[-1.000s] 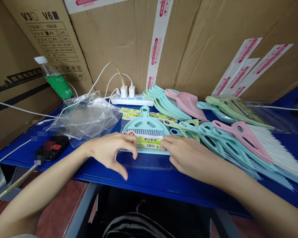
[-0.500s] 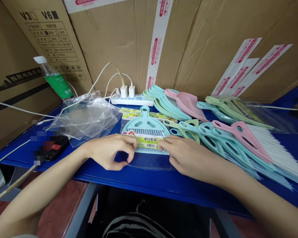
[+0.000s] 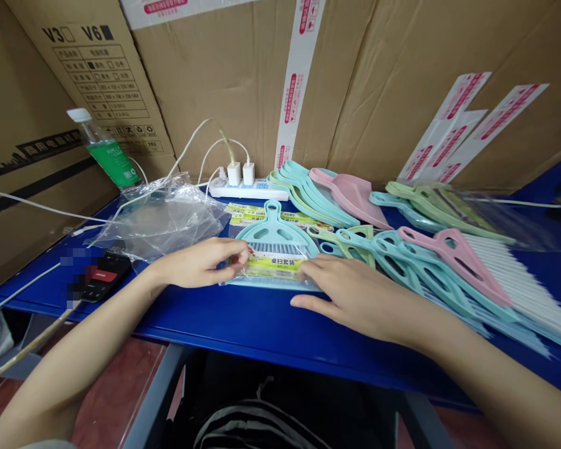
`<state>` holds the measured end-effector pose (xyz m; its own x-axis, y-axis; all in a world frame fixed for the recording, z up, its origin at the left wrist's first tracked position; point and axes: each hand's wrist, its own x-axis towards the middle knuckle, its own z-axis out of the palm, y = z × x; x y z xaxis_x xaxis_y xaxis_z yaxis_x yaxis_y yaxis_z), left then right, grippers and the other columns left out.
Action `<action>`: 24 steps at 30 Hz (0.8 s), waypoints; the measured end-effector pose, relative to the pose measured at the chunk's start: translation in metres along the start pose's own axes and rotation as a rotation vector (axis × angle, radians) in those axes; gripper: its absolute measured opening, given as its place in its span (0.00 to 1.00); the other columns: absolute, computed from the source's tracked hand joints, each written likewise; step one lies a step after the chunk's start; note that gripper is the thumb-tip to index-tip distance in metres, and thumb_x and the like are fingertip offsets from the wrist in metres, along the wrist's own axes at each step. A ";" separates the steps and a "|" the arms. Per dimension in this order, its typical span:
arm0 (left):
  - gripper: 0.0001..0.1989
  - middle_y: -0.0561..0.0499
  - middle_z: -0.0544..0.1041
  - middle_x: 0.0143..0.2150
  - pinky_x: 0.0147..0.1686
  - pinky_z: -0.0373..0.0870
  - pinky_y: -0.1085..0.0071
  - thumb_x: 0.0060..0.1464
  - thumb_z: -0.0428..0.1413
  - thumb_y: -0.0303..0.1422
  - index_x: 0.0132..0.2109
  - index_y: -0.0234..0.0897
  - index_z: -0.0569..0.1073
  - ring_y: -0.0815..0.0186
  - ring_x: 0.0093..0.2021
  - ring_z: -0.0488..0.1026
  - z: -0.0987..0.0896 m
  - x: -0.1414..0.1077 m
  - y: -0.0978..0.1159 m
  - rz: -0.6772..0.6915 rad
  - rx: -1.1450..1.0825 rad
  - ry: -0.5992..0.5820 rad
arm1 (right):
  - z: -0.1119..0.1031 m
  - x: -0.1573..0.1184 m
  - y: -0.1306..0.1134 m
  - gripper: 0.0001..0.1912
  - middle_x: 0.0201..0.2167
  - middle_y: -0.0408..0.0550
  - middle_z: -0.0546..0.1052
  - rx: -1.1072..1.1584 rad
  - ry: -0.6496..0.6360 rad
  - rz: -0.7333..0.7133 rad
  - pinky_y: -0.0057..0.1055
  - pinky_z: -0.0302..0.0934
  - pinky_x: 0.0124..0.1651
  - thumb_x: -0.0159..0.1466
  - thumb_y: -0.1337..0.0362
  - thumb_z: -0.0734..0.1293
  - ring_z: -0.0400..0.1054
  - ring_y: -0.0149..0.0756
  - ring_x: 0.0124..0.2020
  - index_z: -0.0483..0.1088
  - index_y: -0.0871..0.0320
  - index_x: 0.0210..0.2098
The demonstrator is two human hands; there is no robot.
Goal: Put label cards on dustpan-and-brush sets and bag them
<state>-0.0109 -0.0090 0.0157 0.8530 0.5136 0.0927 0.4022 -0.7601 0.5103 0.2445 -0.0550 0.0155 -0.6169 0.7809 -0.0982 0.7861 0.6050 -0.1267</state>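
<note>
- We have the pale-blue dustpan-and-brush set [image 3: 273,232] lying flat near the middle of the front edge of the blue worktop [image 3: 243,324], handle toward the back edge.
- Its clear plastic bag [image 3: 262,274] and yellow-green label [image 3: 285,263] cover the lower part.
- Our left hand [image 3: 206,260] is at the label's left end, thumb and forefinger pressed together, pinching the bag's film.
- Our right hand [image 3: 355,296] rests its bent fingers on the label's right end; the thumb is spread away toward the front edge.
- Just behind the set we see more yellow-green labels [image 3: 245,218].
- Along the back edge we have a white power strip [image 3: 262,190], stacked blue and green dustpans [image 3: 303,193] and a pink dustpan [image 3: 353,194] beside them.
- Toward the right edge, hand brushes [image 3: 449,293] overlap in a row, a pink one on top.
- Toward the left edge lie crumpled clear bags [image 3: 168,218] and a partly blurred black device [image 3: 105,280]; a green-labelled bottle [image 3: 110,162] stands behind them.
</note>
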 end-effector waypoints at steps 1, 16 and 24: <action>0.06 0.51 0.73 0.33 0.33 0.64 0.71 0.63 0.44 0.28 0.36 0.38 0.64 0.69 0.31 0.68 0.000 0.000 -0.002 -0.004 0.000 -0.001 | 0.000 0.000 0.000 0.12 0.39 0.53 0.78 -0.010 -0.002 0.000 0.36 0.61 0.38 0.69 0.59 0.61 0.73 0.44 0.39 0.71 0.60 0.38; 0.09 0.51 0.73 0.33 0.33 0.65 0.72 0.61 0.54 0.35 0.35 0.36 0.71 0.69 0.31 0.70 0.009 0.002 -0.008 -0.043 0.071 0.054 | 0.009 0.013 0.001 0.10 0.31 0.49 0.77 -0.090 -0.008 0.103 0.31 0.43 0.26 0.69 0.72 0.57 0.70 0.37 0.29 0.68 0.59 0.37; 0.12 0.51 0.73 0.32 0.32 0.64 0.73 0.64 0.50 0.34 0.33 0.35 0.71 0.70 0.30 0.69 0.010 0.003 -0.010 -0.041 0.109 0.070 | 0.009 0.013 0.000 0.06 0.31 0.49 0.77 -0.088 0.011 0.144 0.31 0.41 0.26 0.67 0.72 0.58 0.70 0.39 0.29 0.65 0.59 0.41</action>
<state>-0.0091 -0.0035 0.0018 0.8113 0.5688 0.1353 0.4731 -0.7746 0.4196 0.2363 -0.0458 0.0051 -0.4978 0.8617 -0.0987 0.8669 0.4979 -0.0255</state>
